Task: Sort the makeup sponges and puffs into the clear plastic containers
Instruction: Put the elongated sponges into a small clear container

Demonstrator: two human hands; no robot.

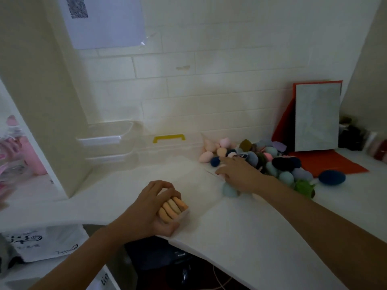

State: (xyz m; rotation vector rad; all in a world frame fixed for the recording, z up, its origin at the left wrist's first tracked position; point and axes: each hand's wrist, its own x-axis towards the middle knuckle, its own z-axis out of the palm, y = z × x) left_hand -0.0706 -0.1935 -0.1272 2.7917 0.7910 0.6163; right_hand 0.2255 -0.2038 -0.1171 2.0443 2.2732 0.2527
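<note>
gripping a small clear container (pixel 184 214) at the near edge of the white counter (pixel 251 231), well to the near-left of the sponge pile (pixel 272 160), the left hand (pixel 146 210) has its fingers curled over the top and the thumb underneath, clamped on it. inside, a row of flat puffs (pixel 171 207) in peach, beige and orange stands on edge, packed tight.

the right hand (pixel 238 174) lies at the pile's left edge, fingers stretched out and slightly apart, nothing held as far as the blur lets me tell. a pale blue sponge (pixel 229 190) sits just under the wrist on the pile's near side, and a navy one (pixel 332 177) lies apart to the pile's right.

these egg-shaped sponges look light, soft and springy. they should squash under a pinch and roll if nudged, so a gentle grip round the fat middle seems best. the flat puffs are better taken by the rim.

well left of the pile, against the wall, wait two stacked clear tubs (pixel 109 141) and a clear box with a yellow handle (pixel 169 137). behind the pile on the right leans a red folder (pixel 326 162).
</note>
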